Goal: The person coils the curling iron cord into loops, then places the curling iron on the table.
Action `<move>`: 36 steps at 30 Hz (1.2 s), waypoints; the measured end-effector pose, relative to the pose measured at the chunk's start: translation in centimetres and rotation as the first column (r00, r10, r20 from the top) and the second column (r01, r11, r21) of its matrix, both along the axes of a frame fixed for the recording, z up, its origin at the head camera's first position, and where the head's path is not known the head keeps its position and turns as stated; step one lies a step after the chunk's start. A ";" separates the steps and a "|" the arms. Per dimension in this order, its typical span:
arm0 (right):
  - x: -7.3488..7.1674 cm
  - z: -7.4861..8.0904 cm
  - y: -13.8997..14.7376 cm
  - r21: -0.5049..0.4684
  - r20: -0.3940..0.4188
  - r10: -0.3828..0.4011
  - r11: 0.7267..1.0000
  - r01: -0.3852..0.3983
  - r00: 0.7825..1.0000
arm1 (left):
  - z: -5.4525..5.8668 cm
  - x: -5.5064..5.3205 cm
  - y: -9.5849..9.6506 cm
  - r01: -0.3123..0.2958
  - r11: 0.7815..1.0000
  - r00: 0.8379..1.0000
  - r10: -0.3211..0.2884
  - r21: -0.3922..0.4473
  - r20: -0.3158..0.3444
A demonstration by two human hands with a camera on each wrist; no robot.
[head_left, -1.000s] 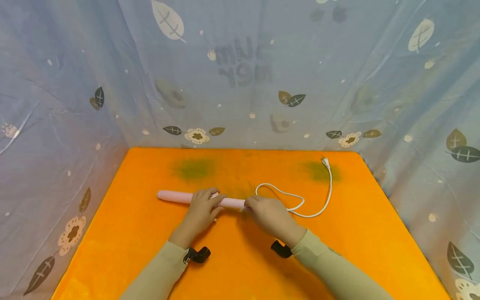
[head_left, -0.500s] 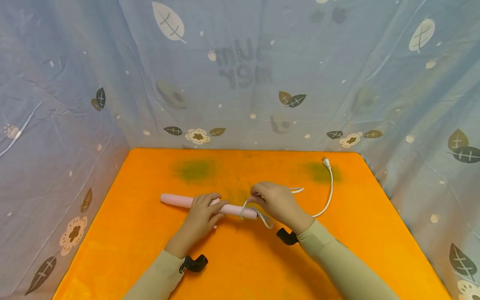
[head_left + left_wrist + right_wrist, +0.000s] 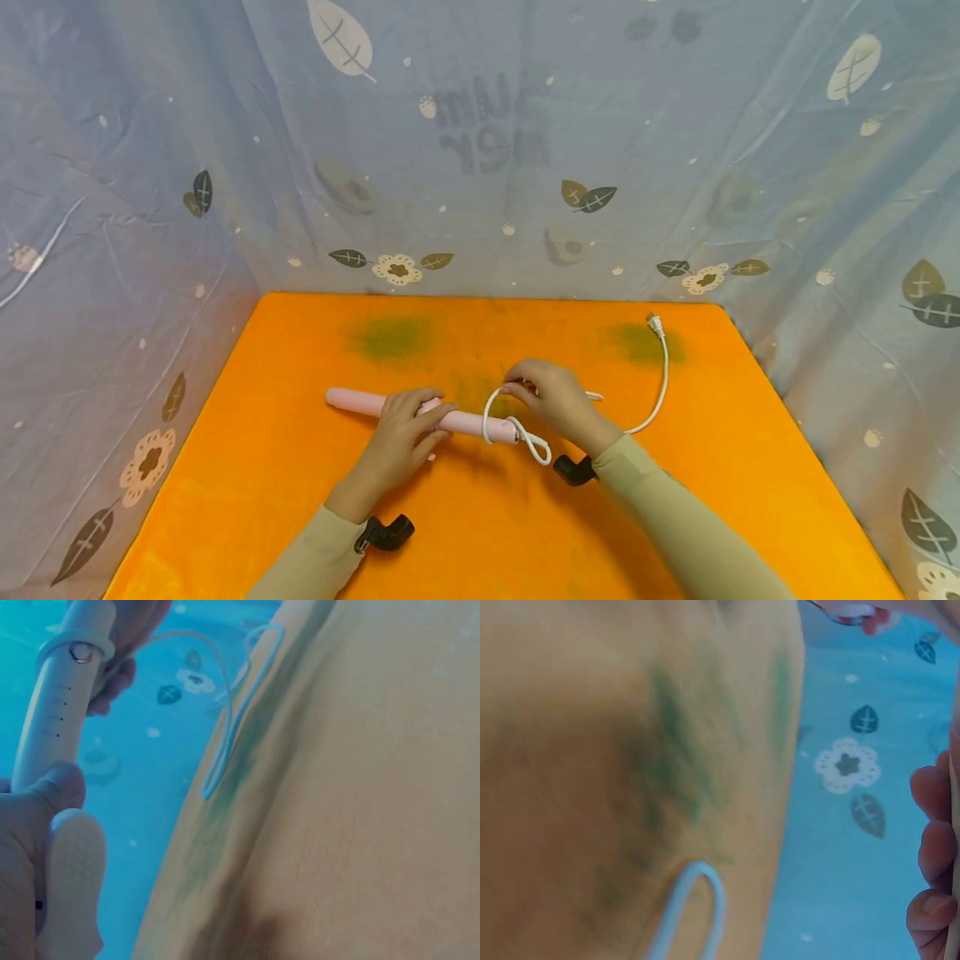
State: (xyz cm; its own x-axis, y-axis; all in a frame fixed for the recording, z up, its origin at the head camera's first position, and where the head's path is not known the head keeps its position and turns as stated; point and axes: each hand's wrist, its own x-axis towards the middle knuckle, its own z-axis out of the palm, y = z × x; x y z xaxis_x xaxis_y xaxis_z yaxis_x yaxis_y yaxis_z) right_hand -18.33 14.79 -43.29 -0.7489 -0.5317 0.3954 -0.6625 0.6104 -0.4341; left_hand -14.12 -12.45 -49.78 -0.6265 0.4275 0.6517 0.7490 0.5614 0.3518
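A pink curling iron [image 3: 480, 423] lies slanted in front of me, held around its middle by my left hand [image 3: 403, 440]. In the left wrist view the thumb lies along the handle [image 3: 56, 712], close to the clamp lever [image 3: 76, 874], below several small dots and a round button [image 3: 80, 652]. The white cord [image 3: 538, 450] leaves the handle's right end, makes a small loop there and passes round the handle. My right hand [image 3: 558, 407] pinches this cord just above the handle's end. In the right wrist view only fingertips [image 3: 934, 855] and a cord bend [image 3: 697, 874] show.
The cord's far part [image 3: 664, 375] curves back to a two-pin plug [image 3: 656, 325] at the table's right rear. An orange cloth covers the table [image 3: 480, 533]. Patterned blue-grey curtains [image 3: 480, 200] stand behind and at both sides. Black camera mounts [image 3: 390, 533] sit at both wrists.
My right hand has moved from the handle's end up and right, drawing the cord into a loop round the handle. The curling iron has tilted, its right end lower and farther right.
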 end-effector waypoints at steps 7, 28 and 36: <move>0.4 -1.8 -0.6 -0.114 0.253 0.003 0.993 0.027 0.968 | 0.5 0.0 0.4 -0.007 0.999 1.000 0.007 0.041 -0.006; 4.1 -3.8 -2.7 0.147 0.023 -0.095 0.985 0.090 0.995 | 2.5 -1.8 0.5 -0.202 0.957 0.979 0.194 0.210 0.058; 6.0 -2.0 -3.0 0.172 -0.251 -0.002 0.984 0.047 0.968 | 2.5 -2.7 0.4 -0.254 0.957 0.966 0.243 0.143 0.087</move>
